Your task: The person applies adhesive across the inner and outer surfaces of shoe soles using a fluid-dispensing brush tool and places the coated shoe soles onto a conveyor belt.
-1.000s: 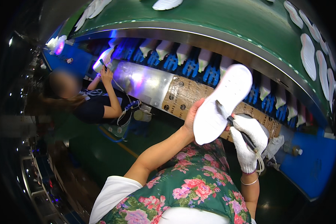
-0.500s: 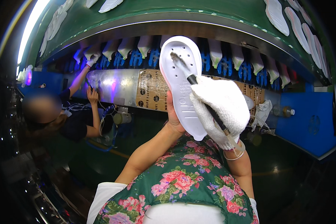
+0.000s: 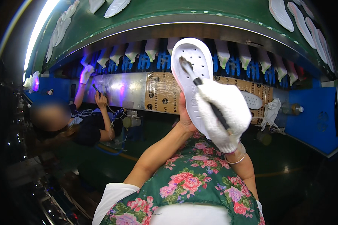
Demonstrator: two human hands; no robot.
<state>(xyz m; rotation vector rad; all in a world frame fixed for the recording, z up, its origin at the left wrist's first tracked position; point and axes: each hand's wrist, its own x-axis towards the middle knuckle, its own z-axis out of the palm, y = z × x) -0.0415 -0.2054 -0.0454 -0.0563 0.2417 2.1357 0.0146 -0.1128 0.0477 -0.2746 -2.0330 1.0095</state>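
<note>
My bare left hand (image 3: 185, 114) grips a white shoe sole (image 3: 191, 84) from behind, along its left edge, holding it tilted upright with the holed, wide end away from me. In my right hand (image 3: 226, 108), which wears a white knitted glove, is a brush (image 3: 197, 81) with a dark handle. Its bristles rest at the sole's upper left, among the small holes. The gloved hand covers the sole's lower right part. A second white sole (image 3: 252, 100) lies on the cardboard-covered bench (image 3: 163, 92), right of my glove.
Beyond the bench, a row of pale shoe-shaped pieces (image 3: 151, 50) sits in blue holders (image 3: 233, 66). A green shelf (image 3: 161, 17) with more soles (image 3: 281, 15) runs above. A white cloth (image 3: 271, 111) and bottle (image 3: 296, 109) are at right. A co-worker (image 3: 90, 125) works at left.
The whole view has shifted slightly, and the sole appears further right. The brush tip is still on the holed end. At left, the co-worker's gloved hand has drawn back from the row of shoe-shaped pieces.
</note>
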